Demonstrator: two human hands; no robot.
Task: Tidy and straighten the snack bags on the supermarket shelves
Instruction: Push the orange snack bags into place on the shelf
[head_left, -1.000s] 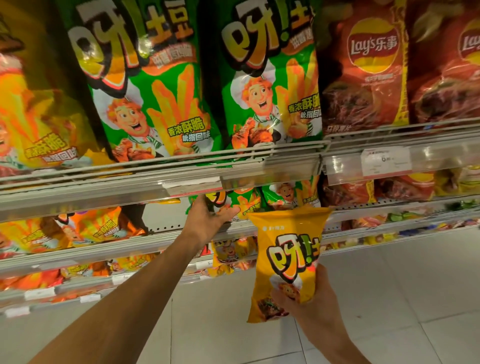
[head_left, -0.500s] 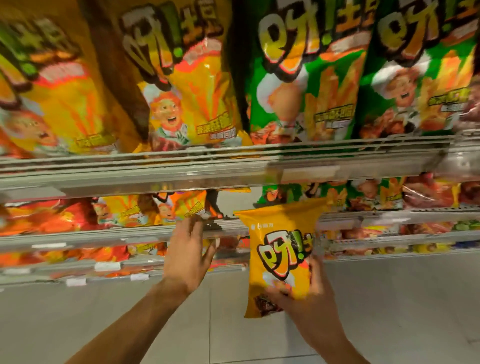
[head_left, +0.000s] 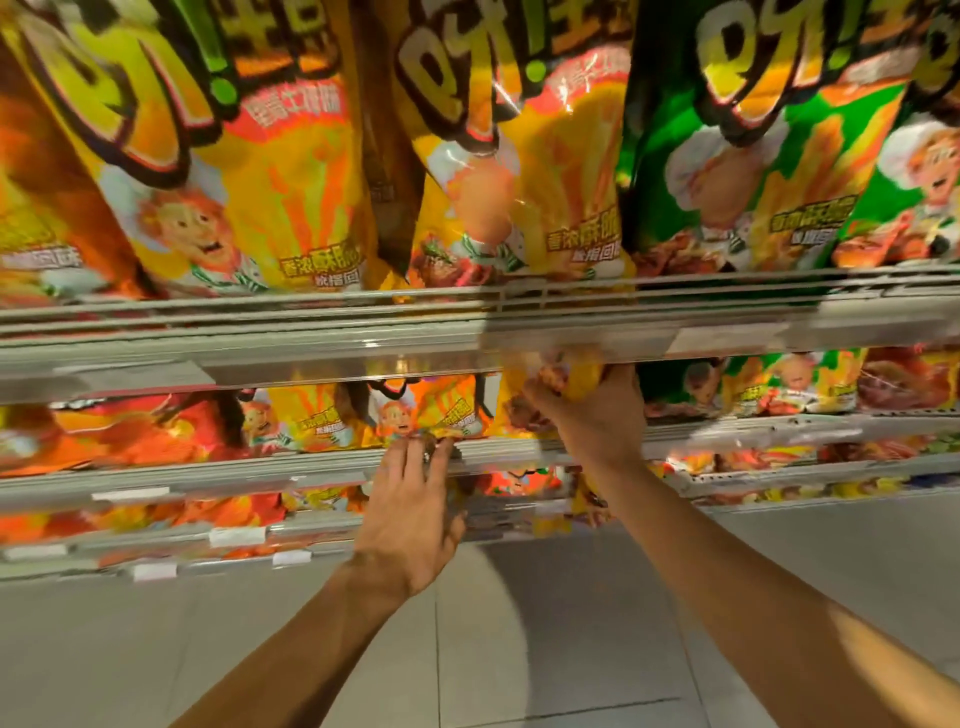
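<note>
The job looks to be mid-way, with one bag going back into place and plenty of shelf left to check. The right hand (head_left: 592, 415) reaches up under the top shelf rail (head_left: 467, 332) and has its fingers curled round the lower part of a yellow bag (head_left: 566, 376), pushing it into the second shelf (head_left: 727, 431); the bag's upper part is hidden behind the rail, so I cannot tell whether it stands straight or how deep it sits. The left hand (head_left: 410, 509) lies just left of it, fingers fairly straight and close together, their tips touching the front lip of that same shelf at the foot of an orange-yellow bag (head_left: 431, 410); it seems to be steadying or nudging that bag and grips nothing. On the top shelf the big yellow bags (head_left: 270, 171) and the green bags (head_left: 737, 156) stand upright with faces forward, side by side, so that row looks done, though a dark gap shows between two of the yellow ones. To the left on the second shelf the red-orange bags (head_left: 130, 431) lean and overlap, which I judge to be untidy and waiting for attention. The lower shelves (head_left: 234, 540) are blurred and too small to judge. What is left: seat the held bag squarely, square up its neighbours, then work along the leaning bags on the left.
</note>
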